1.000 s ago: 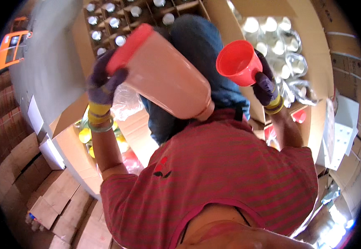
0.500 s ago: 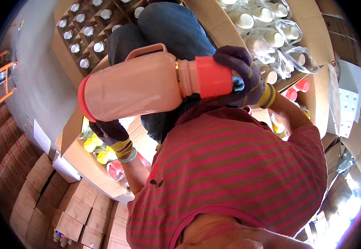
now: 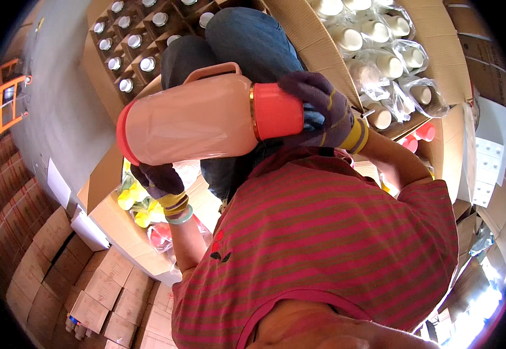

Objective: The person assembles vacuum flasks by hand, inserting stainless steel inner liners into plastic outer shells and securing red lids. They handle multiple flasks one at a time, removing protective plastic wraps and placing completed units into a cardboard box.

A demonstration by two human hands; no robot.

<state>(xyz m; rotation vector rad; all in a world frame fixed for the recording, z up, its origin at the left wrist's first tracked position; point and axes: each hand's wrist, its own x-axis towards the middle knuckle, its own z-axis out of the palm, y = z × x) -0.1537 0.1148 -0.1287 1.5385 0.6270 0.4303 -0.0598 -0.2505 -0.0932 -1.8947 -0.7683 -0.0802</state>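
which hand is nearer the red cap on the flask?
Right. The right hand is wrapped over the red cap at the neck of the pink flask. The left hand is under the flask's base end, away from the cap.

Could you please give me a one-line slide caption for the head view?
Gloved left hand supports a pink flask lying sideways while the gloved right hand grips its red cap.

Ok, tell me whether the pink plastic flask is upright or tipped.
Tipped: the pink plastic flask lies sideways, red cap pointing right.
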